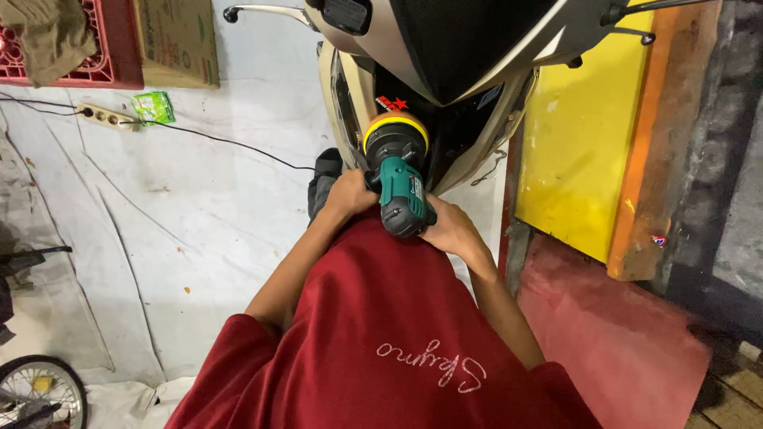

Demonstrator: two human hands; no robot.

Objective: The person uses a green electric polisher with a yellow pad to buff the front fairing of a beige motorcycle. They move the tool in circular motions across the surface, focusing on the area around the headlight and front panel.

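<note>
I hold a green and black power polisher (401, 187) with both hands. Its round yellow pad (395, 131) presses against the dark front panel of a cream scooter (445, 56) just ahead of me. My left hand (350, 195) grips the tool's side by the head. My right hand (450, 229) wraps the rear of its body. My red shirt (389, 334) fills the lower middle of the view and hides what lies beneath it.
A black cable (222, 141) runs over the white floor sheet (159, 230) to a power strip (105, 117) at the left. A red crate (111, 56) and cardboard stand far left. A yellow and orange board (580, 135) leans at the right; a small wheel (40, 393) sits bottom left.
</note>
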